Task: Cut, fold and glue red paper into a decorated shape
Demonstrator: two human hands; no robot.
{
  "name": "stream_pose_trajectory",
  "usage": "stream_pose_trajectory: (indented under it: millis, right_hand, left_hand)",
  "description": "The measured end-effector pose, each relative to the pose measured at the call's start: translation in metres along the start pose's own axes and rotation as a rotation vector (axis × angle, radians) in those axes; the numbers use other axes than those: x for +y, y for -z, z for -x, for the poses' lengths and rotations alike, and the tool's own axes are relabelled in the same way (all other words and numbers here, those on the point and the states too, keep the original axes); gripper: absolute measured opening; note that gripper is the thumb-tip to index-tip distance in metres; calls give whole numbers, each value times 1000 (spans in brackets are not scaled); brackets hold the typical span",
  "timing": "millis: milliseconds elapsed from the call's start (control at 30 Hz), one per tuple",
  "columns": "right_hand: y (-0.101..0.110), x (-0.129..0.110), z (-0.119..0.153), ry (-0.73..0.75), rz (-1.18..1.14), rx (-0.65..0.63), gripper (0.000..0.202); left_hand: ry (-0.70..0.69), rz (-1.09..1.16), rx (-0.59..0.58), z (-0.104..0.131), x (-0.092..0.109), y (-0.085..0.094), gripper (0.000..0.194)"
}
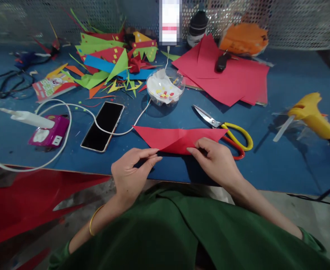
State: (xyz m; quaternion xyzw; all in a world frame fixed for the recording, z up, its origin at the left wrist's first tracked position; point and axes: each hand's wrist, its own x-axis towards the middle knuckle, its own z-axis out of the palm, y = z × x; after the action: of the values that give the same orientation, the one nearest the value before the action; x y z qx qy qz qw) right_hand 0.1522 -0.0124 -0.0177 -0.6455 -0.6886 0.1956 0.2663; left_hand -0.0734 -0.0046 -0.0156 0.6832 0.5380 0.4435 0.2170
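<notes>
A folded sheet of red paper is held just above the table's front part, its long straight edge facing away from me. My left hand pinches its near edge at the left between thumb and forefinger. On the near right side, my right hand grips the paper, thumb in front and fingers curled. Just beyond that hand lie scissors with one yellow and one red handle, blades pointing away to the left; the paper's right tip overlaps them.
A phone, a purple power socket and a looping white cable lie left. Behind are a clear bowl of paper bits, coloured paper scraps and stacked red sheets. A yellow glue gun lies right.
</notes>
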Motion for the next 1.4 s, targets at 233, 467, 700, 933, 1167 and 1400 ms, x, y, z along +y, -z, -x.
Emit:
stream_pose_trajectory:
  millis: [233, 467, 700, 933, 1167, 1400]
  right_hand:
    - [-3, 4, 6, 57, -34, -2, 24]
    - [-11, 7, 21, 154, -114, 64, 11]
    - [-12, 2, 23, 121, -21, 76, 17]
    - [-15, -1, 18, 47, 87, 123, 19]
    - [-17, 0, 17, 59, 147, 144, 21]
    - [-16, -2, 16, 86, 205, 145, 16]
  left_hand:
    - [-230, -92, -72, -8, 1, -11, 20]
    - [-125, -76, -303, -11, -1, -21, 11]
    - [-139, -135, -317, -11, 0, -19, 12]
    - [-141, -213, -313, -12, 0, -22, 16]
    - [-148, -306, -282, -12, -3, -25, 22]
    - [-189, -360, -289, -13, -5, -27, 23]
